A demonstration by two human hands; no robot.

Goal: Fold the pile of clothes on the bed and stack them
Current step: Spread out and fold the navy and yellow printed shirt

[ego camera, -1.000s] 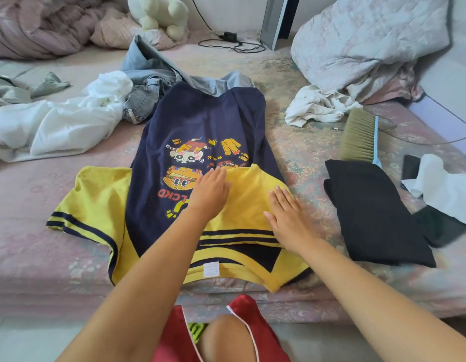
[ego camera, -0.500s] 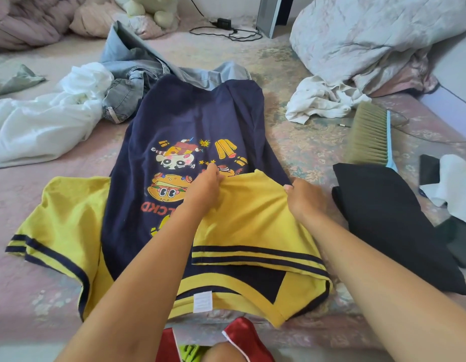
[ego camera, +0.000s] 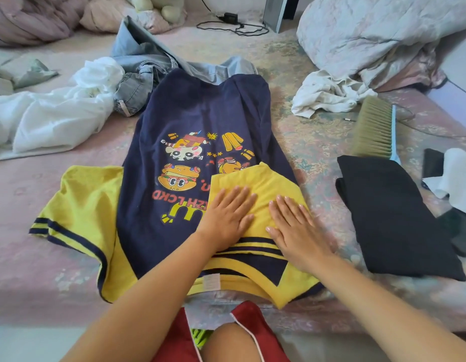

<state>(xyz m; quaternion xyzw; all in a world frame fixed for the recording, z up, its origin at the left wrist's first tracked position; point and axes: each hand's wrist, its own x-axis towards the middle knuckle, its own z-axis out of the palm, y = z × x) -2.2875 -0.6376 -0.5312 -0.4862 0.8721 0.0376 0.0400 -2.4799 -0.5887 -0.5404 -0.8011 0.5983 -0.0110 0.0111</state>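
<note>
Spreading across nearly the whole view was the bed [ego camera: 305, 142], covered in a faded pink and green floral sheet, its near edge dropping to a pale floor. A crumpled grey-white quilt [ego camera: 370, 32] was heaped at the far right corner, and a pinkish duvet [ego camera: 25, 19] was bunched at the far left beside a pale plush toy [ego camera: 161, 6]. A black cable [ego camera: 234, 24] with its adapter lay at the head of the bed.

The navy and yellow T-shirt [ego camera: 200, 121] lay flat in the middle of the bed, collar toward the person, cartoon print facing up. Its one yellow sleeve was spread out to the left; the other was folded in over the navy body. A white garment [ego camera: 51, 118] sprawled at the left, touching a rumpled pair of jeans [ego camera: 137, 74] whose grey hem lay under the T-shirt's far end. A folded black garment [ego camera: 394, 212] sat well to the right of the T-shirt, near the edge. Beyond it a brush [ego camera: 375, 126] with tan bristles lay next to a small crumpled white cloth [ego camera: 326, 95].

The left hand [ego camera: 226, 215] and the right hand [ego camera: 294, 226] both rested palm down on the folded-in yellow sleeve, side by side, fingers straight and slightly spread, gripping nothing. Red shorts [ego camera: 252, 330] showed at the person's knee below the bed's edge.
</note>
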